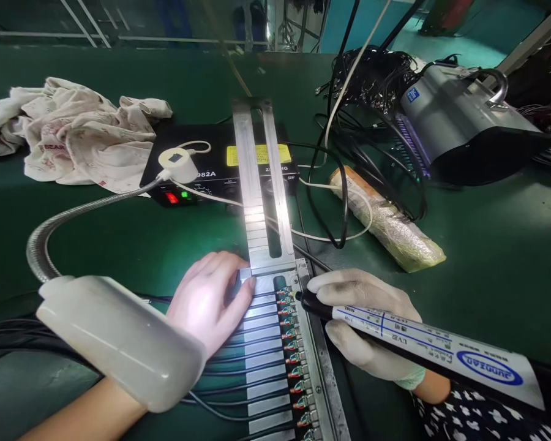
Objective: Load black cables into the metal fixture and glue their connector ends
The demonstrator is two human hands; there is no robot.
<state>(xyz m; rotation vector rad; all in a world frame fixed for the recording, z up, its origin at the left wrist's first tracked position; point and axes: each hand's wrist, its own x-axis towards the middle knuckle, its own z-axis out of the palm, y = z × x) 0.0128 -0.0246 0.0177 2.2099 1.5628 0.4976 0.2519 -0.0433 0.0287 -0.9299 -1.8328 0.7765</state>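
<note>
A metal fixture [266,352] holds a column of black cables whose ends show small coloured wires and metal connectors [292,334]. My left hand [211,300], bare, rests at the fixture's upper left edge, its thumb and fingers apart with nothing between them. In a white glove, my right hand [371,324] grips a black and white syringe-like tube [408,340] labelled UV. The tube's dark tip touches or nearly touches the topmost connector. The white lamp head [123,343] hangs over my left wrist and hides part of it.
Behind the fixture stands a black control box [206,171] with a white round device [178,164] on top. A crumpled cloth [82,135] lies at left. At right are a wrapped bar [388,220], loose black cables [371,79] and a grey machine [468,122].
</note>
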